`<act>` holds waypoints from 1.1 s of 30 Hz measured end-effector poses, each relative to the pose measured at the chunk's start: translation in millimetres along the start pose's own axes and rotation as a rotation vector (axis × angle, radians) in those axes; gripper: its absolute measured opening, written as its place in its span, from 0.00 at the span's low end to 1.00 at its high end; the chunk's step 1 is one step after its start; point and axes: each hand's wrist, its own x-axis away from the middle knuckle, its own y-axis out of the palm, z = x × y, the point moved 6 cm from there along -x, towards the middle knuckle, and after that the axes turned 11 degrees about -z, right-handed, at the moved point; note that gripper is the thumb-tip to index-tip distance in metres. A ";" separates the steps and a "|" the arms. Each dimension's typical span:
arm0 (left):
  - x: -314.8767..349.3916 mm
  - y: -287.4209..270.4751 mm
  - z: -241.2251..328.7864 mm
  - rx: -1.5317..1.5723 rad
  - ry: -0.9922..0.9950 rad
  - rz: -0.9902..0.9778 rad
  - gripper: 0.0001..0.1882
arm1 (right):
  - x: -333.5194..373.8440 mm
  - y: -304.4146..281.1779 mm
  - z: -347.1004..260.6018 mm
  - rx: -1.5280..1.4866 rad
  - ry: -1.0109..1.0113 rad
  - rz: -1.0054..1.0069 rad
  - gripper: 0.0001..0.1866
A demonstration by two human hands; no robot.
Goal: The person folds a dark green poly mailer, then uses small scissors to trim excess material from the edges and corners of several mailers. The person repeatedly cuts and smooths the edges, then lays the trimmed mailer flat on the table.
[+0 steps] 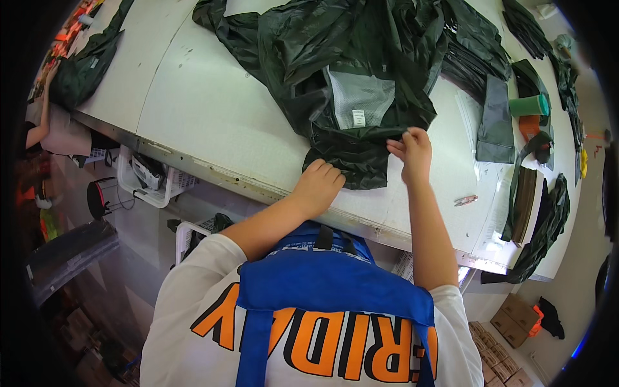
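Note:
A dark green, shiny jacket [284, 84] lies spread and crumpled on the white table, its lower folds near the front edge. Pale mesh lining [364, 90] shows in its opening, with a small white label [358, 119] on it. My left hand [319, 187] rests on the gathered fabric at the near end, fingers curled onto it. Higher up on the right, my right hand [413, 153] pinches the jacket's edge between thumb and fingers. The fabric hides my left fingertips in part.
Thread snips [465, 200] lie right of my right hand. Beyond are a grey fabric piece [495, 122], a green cylinder [529, 105] and piled dark garments [474, 55]. At far left, another person's hand [51, 74] touches a dark garment [84, 77]. A white basket [143, 187] stands below the table edge.

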 end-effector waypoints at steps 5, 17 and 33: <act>-18.8 5.5 -26.2 0.136 -0.097 -0.232 0.09 | 74.7 54.3 -6.5 1.142 -0.803 -0.465 0.15; -31.7 -5.7 -26.9 0.037 -0.112 -0.110 0.17 | 18.9 55.2 39.2 1.334 -0.311 -0.596 0.07; -50.0 -9.1 -78.7 0.374 -0.440 -0.336 0.13 | 21.0 58.2 5.3 1.458 -0.553 -0.620 0.13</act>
